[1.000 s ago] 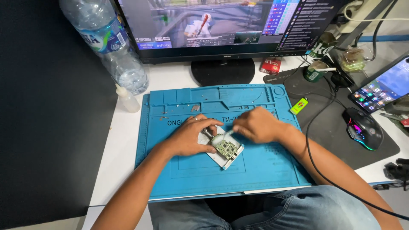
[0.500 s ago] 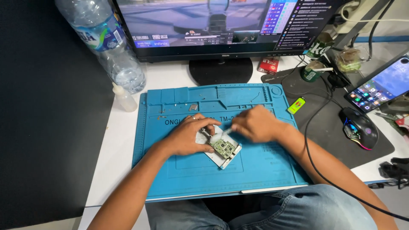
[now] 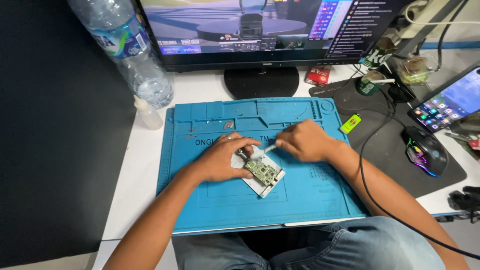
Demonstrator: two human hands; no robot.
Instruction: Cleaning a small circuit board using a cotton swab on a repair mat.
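A small green circuit board (image 3: 264,171) on its pale plate is pinned flat on the blue silicone work mat (image 3: 310,200) by the left hand (image 3: 221,159); a slim pale tool (image 3: 269,148) is pinched in the right hand (image 3: 304,141) (work apparently mid-way, board not yet freed).

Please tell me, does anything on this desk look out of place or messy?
Mostly tidy. Small loose bits, perhaps screws, lie scattered along the top trays of the blue repair mat. The circuit board under the left hand sits askew. The right hand holds a thin tool.

white desk (image 3: 150,165) | blue mat (image 3: 310,195) | bottle (image 3: 132,50) | monitor stand (image 3: 261,81)
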